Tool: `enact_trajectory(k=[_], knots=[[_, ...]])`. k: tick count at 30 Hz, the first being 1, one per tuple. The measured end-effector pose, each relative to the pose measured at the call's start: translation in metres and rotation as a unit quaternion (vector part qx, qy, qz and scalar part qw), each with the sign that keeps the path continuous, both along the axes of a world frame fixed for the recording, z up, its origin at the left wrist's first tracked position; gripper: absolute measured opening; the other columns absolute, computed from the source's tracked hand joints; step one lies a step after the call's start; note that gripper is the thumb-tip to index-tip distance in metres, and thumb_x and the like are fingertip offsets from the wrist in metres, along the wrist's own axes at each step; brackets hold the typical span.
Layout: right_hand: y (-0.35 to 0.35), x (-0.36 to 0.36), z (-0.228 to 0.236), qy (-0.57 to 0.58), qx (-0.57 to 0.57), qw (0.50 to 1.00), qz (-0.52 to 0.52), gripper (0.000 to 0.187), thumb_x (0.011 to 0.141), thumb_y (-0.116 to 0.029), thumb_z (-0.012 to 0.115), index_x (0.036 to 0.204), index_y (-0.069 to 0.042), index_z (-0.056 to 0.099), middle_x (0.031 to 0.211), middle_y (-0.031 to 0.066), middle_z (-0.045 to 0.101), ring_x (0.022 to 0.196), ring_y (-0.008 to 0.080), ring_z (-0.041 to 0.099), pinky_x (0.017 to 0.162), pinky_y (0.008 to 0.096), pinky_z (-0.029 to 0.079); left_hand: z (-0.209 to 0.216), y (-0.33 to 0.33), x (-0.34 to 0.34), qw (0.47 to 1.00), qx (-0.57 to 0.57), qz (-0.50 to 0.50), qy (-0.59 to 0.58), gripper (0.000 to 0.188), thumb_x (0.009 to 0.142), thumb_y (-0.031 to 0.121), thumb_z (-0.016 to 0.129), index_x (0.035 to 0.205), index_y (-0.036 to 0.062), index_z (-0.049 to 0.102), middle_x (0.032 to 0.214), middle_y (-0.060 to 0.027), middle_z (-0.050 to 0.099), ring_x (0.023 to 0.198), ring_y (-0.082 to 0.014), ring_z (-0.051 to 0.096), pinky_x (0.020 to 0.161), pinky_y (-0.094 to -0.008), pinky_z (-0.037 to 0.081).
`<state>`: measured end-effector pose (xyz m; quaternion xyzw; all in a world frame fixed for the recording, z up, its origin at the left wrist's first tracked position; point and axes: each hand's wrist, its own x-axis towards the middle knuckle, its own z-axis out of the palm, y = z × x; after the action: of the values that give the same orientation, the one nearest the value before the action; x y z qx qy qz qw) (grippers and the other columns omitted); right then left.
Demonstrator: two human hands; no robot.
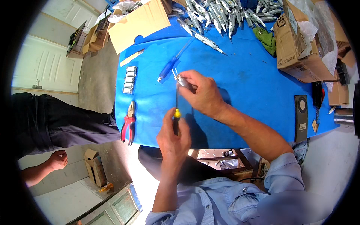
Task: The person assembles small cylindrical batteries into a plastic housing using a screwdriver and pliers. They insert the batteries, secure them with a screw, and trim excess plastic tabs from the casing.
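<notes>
My left hand (173, 140) is closed around the black and yellow handle of a screwdriver (177, 113). Its thin shaft points away from me, and the tip meets a small silver metal part (186, 83). That rounded part, with two thin prongs at its far end, is pinched in the fingers of my right hand (204, 93); its exact kind I cannot make out. Just beyond lies a second screwdriver (167, 69) with a blue handle. Red-handled pliers (128, 123) rest near the table's left edge, below a row of several silver metal pieces (129, 80).
The blue-covered table (247, 78) carries a pile of grey and white pen-shaped tools (221, 15) at the back. Cardboard boxes (300, 56) stand at its far corners. A green cloth (265, 39) and a dark rectangular device (301, 118) lie at right. Another person's hand (58, 160) shows at left.
</notes>
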<state>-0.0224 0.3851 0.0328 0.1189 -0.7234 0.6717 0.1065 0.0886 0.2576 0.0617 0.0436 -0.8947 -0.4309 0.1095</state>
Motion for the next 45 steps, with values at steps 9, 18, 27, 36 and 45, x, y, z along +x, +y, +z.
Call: enact_trajectory(k=[9, 18, 27, 36, 45], knots=[[-0.001, -0.001, 0.0, -0.004, 0.013, 1.0, 0.001, 0.024, 0.088, -0.009, 0.072, 0.11, 0.001, 0.067, 0.079, 0.016, 0.068, 0.064, 0.0184, 0.066, 0.059, 0.0323, 0.051, -0.014, 0.003, -0.001, 0.999, 0.034, 0.001, 0.036, 0.029, 0.101, 0.006, 0.06, 0.127, -0.0046, 0.055, 0.091, -0.0042, 0.064, 0.072, -0.0041, 0.052, 0.061, -0.0208, 0.042], [0.001, 0.002, 0.007, -0.025, 0.022, 0.999, 0.016, 0.024, 0.088, -0.009, 0.071, 0.11, 0.0, 0.069, 0.078, 0.016, 0.067, 0.061, 0.0155, 0.061, 0.058, 0.0319, 0.049, -0.012, 0.009, 0.0, 0.998, 0.062, 0.015, 0.023, 0.028, 0.102, 0.005, 0.058, 0.127, -0.0047, 0.054, 0.093, -0.0065, 0.066, 0.074, -0.0054, 0.054, 0.063, -0.0215, 0.044], [0.006, 0.001, 0.004, -0.037, -0.006, 0.996, 0.085, 0.027, 0.091, -0.01, 0.07, 0.115, 0.002, 0.065, 0.082, 0.0115, 0.069, 0.071, 0.0136, 0.065, 0.064, 0.031, 0.052, -0.004, 0.016, 0.002, 0.995, 0.092, 0.015, -0.021, 0.038, 0.103, 0.006, 0.056, 0.14, -0.0043, 0.054, 0.094, -0.0055, 0.067, 0.076, -0.0061, 0.054, 0.066, -0.0219, 0.044], [0.008, 0.001, 0.011, -0.165, -0.135, 0.962, 0.169, 0.022, 0.099, -0.01, 0.063, 0.117, 0.003, 0.06, 0.097, 0.008, 0.069, 0.085, 0.0127, 0.067, 0.076, 0.0278, 0.055, 0.004, 0.013, 0.008, 0.991, 0.126, 0.009, -0.035, 0.041, 0.104, 0.007, 0.056, 0.143, -0.0043, 0.052, 0.093, -0.0039, 0.067, 0.072, -0.0036, 0.052, 0.06, -0.0198, 0.041], [0.013, -0.002, 0.013, -0.199, -0.11, 0.952, 0.204, 0.027, 0.101, -0.016, 0.062, 0.124, 0.0, 0.059, 0.103, 0.0072, 0.072, 0.089, 0.0116, 0.068, 0.067, 0.0251, 0.053, 0.001, 0.012, 0.008, 0.989, 0.14, 0.013, -0.037, 0.041, 0.104, 0.009, 0.056, 0.143, -0.0046, 0.052, 0.09, -0.0034, 0.066, 0.07, -0.0027, 0.052, 0.057, -0.0192, 0.04]])
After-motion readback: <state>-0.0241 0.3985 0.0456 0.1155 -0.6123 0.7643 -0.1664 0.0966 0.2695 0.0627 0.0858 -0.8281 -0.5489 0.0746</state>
